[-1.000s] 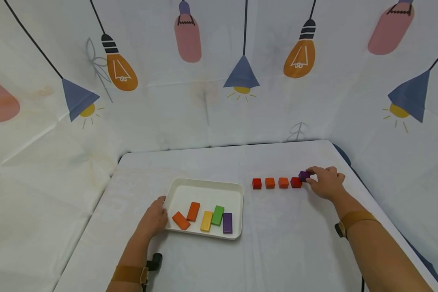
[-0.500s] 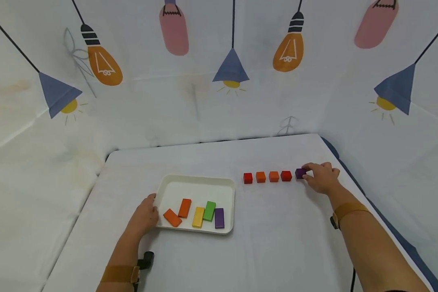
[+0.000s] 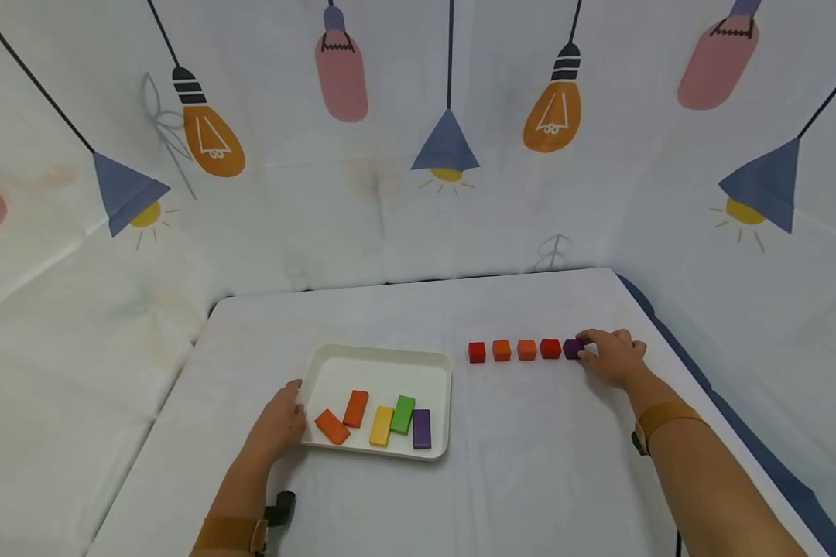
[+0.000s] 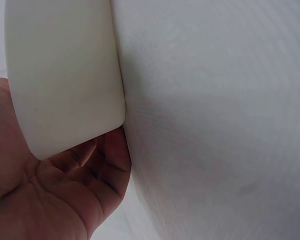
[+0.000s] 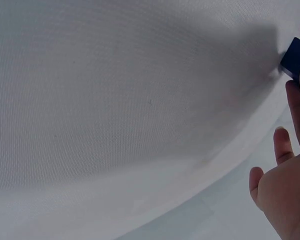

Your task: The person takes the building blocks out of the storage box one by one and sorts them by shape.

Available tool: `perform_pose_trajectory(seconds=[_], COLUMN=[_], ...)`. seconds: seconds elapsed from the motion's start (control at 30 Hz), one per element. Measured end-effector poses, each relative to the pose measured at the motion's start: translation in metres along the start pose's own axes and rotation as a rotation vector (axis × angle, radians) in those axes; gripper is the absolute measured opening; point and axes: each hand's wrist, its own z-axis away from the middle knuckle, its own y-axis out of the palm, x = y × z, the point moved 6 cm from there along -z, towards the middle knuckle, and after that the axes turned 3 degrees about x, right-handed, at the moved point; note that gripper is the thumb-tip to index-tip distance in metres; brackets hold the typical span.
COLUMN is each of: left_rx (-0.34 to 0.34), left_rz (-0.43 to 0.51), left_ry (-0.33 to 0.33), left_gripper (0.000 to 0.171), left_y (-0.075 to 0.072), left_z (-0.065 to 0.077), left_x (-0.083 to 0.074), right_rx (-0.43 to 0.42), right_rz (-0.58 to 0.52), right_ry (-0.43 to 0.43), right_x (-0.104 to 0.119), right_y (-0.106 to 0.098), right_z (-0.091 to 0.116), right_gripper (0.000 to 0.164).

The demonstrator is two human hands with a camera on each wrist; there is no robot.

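At the right end of a row, my right hand (image 3: 615, 358) pinches a purple block (image 3: 573, 348) between thumb and finger; the block looks dark blue in the right wrist view. Beside it, running leftward, stand a red block (image 3: 550, 349), two orange blocks (image 3: 514, 350) and another red block (image 3: 477, 353), with small gaps between them. My left hand (image 3: 280, 422) grips the left side of a white tray (image 3: 376, 358). In the left wrist view its fingers (image 4: 97, 185) curl against the tray's outer wall.
Inside the tray lie two orange blocks (image 3: 355, 408), a yellow block (image 3: 382, 426), a green block (image 3: 402, 415) and a purple rectangular block (image 3: 421, 429). The white-covered table (image 3: 515, 464) meets a cloth wall printed with lamps at the back.
My right hand has lowered the purple block from beside the right red block to the table, just right of it. The left hand stays at the tray. The head view has shifted slightly.
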Motion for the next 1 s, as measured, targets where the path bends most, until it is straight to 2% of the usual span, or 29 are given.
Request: perform_pose_trajectory(seconds=[0.33, 0.5, 0.6, 0.77, 0.87, 1.0], left_rx=[-0.012, -0.018, -0.030, -0.042, -0.036, -0.030], left_rz=[-0.010, -0.026, -0.042, -0.058, -0.048, -0.046], left_ry=[-0.004, 0.013, 0.015, 0.002, -0.002, 0.007], left_gripper=[0.052, 0.052, 0.051, 0.051, 0.051, 0.051], left_y=[0.001, 0.002, 0.000, -0.003, -0.001, 0.001], left_z=[0.004, 0.001, 0.000, -0.003, -0.006, -0.007], left_x=[0.001, 0.001, 0.003, 0.005, 0.004, 0.005], right_rx=[-0.027, -0.025, -0.010, 0.043, 0.092, 0.182], right_rz=[0.003, -0.032, -0.064, -0.144, -0.148, -0.118], right_ry=[-0.057, -0.084, -0.126, -0.295, -0.401, -0.489], right_x=[0.013, 0.040, 0.075, 0.152, 0.198, 0.255], right_y=[-0.007, -0.009, -0.003, 0.013, 0.029, 0.058], right_z=[0.009, 0.007, 0.002, 0.007, 0.015, 0.024], right_gripper=[0.054, 0.055, 0.055, 0.055, 0.055, 0.058])
